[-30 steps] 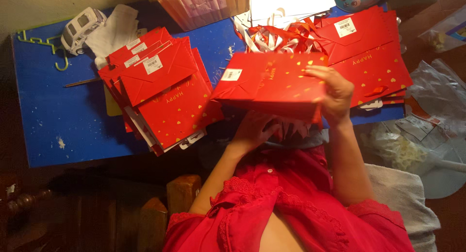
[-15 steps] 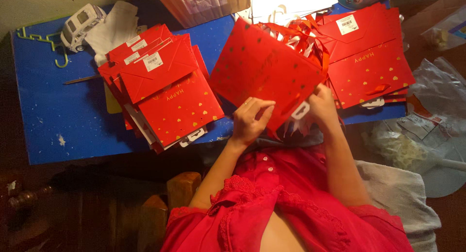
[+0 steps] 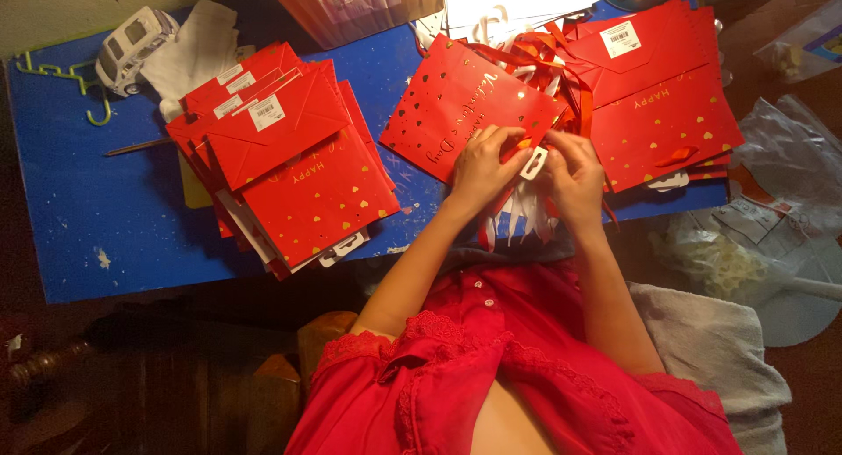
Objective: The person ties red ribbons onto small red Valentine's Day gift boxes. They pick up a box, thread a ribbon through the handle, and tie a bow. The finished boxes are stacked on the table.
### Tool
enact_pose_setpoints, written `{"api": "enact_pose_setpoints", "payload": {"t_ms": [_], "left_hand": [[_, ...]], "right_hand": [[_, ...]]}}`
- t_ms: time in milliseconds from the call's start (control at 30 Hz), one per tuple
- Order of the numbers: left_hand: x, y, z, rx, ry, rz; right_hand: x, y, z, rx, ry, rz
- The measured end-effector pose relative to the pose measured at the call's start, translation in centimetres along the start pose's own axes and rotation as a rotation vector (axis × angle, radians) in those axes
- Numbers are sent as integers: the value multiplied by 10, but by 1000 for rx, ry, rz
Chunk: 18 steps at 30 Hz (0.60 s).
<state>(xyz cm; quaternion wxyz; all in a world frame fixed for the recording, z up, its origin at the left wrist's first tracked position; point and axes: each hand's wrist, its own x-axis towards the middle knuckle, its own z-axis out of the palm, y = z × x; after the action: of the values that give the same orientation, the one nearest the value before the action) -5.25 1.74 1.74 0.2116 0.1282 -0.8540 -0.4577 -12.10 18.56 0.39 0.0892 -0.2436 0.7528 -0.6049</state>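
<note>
A flat red gift bag with gold hearts and gold lettering lies tilted on the blue table. My left hand grips its near edge. My right hand pinches the small white hang tag at the bag's top, just beside the left hand. White strips hang below both hands. One stack of the same red bags sits to the left, another stack to the right.
A white toy car and a green hanger lie at the table's far left. A clear plastic box stands at the back. Plastic wrappers and a grey cloth lie at the right, off the table.
The bag was held up flat in both hands, then turned and lowered onto the table. Both hands have come together at its near edge around the white hang tag.
</note>
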Motion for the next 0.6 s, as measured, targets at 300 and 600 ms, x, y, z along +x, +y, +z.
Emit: {"api": "enact_pose_setpoints", "payload": {"t_ms": [300, 600], "left_hand": [[5, -16, 14, 22, -33, -157], [6, -33, 13, -145, -167, -218]], "right_hand": [[11, -10, 15, 6, -23, 87], [18, -12, 17, -69, -79, 171]]}}
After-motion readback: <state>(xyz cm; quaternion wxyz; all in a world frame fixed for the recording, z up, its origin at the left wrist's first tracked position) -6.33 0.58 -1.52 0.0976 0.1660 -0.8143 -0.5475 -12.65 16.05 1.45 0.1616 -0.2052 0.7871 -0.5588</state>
